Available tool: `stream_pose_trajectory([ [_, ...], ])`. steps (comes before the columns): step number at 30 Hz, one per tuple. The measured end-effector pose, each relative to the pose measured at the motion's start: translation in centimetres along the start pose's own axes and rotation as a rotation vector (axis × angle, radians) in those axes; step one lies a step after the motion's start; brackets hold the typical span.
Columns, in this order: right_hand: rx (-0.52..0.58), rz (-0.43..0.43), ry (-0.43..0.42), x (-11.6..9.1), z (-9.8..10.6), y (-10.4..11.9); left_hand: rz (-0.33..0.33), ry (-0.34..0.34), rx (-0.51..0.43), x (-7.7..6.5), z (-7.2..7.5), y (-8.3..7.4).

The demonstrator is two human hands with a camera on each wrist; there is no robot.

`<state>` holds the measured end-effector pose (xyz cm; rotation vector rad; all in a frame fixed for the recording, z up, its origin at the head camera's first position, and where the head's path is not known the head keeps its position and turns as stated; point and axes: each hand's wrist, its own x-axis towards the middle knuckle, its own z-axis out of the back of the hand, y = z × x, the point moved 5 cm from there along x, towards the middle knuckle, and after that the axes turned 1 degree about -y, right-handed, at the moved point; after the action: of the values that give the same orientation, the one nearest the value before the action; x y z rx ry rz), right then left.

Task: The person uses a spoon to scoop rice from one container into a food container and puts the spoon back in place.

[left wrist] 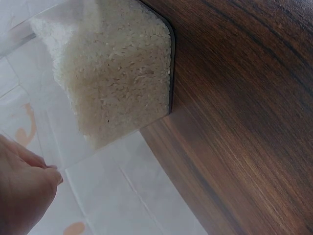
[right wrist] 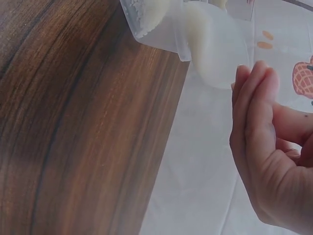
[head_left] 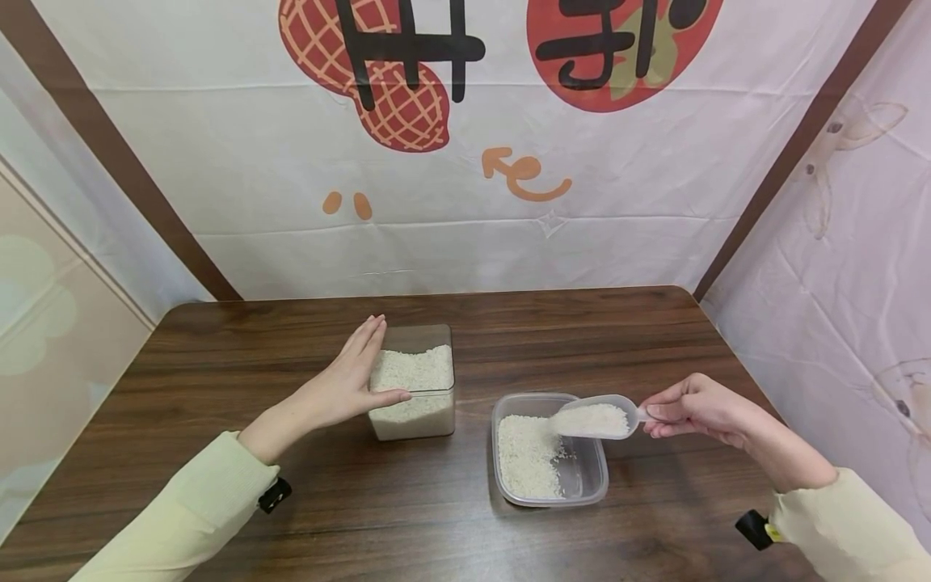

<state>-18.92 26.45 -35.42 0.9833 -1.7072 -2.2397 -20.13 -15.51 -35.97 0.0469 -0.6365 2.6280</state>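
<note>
My right hand [head_left: 701, 412] pinches the handle of a clear scoop [head_left: 618, 402] heaped with white rice. The scoop's mouth tips over a shallow plastic container [head_left: 586, 485], and rice spills into it. A pile of rice [head_left: 525, 469] covers its left side. My left hand [head_left: 342, 381] rests with extended fingers against the left side of a taller clear bin [head_left: 445, 414], its thumb along the front rim. That bin is more than half full of rice [left wrist: 122, 73]. In the right wrist view the scoop [right wrist: 217, 49] shows beyond my curled fingers [right wrist: 252, 112].
Both containers stand on a dark wood-grain table [head_left: 305, 501], the bin farther back and left. Behind the table hangs a printed white cloth [head_left: 618, 178]; another cloth [head_left: 822, 283] hangs at the right.
</note>
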Motion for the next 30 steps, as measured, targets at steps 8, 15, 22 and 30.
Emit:
stream_pose_trajectory([
  [8,-0.144,0.018,-0.073,-0.1,-0.8,1.0,0.005,0.004,0.0,0.0,-0.1,0.1],
  [15,-0.193,0.011,-0.105,-0.3,-1.1,1.6,0.0,0.0,-0.002,0.0,0.0,0.0],
  [22,-0.222,0.002,-0.119,-0.4,-1.2,1.9,-0.008,-0.005,-0.001,0.0,0.1,-0.1],
  [30,-0.248,-0.001,-0.153,-0.5,-1.1,2.4,-0.004,0.0,0.001,0.0,0.1,-0.1],
])
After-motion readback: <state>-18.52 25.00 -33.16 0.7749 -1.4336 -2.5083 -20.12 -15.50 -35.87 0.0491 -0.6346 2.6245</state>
